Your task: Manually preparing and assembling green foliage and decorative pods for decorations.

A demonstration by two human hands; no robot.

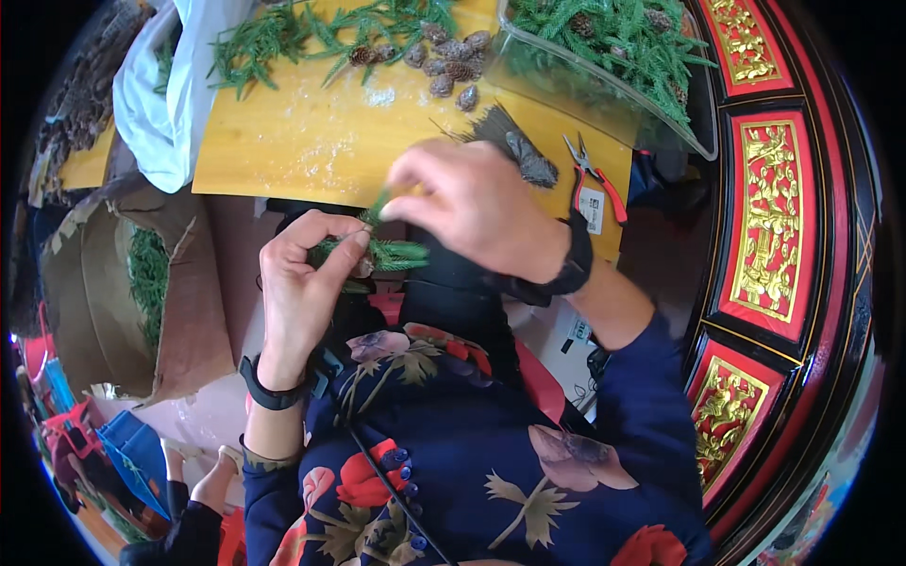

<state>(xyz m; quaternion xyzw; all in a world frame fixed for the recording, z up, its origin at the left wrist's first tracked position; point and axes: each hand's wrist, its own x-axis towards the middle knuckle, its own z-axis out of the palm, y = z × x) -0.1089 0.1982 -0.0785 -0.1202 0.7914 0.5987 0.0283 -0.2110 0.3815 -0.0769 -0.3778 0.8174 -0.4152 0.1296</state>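
My left hand pinches a small green artificial pine sprig between thumb and fingers, held in front of the table's near edge. A small pale piece, perhaps a pinecone, shows at the sprig's base, partly hidden by my thumb. Just above and to the right, my right hand is blurred by motion, its fingers curled in close to the sprig's upper tip. Whatever those fingers grip is too small and smeared to make out. Beyond the right hand, a bundle of thin dark wires lies on the yellow table.
Red-handled pliers lie at the table's right. Several pinecones and loose pine sprigs are at the back, beside a clear plastic bin of greenery. A cardboard box stands left, below a white plastic bag. Carved panels line the right.
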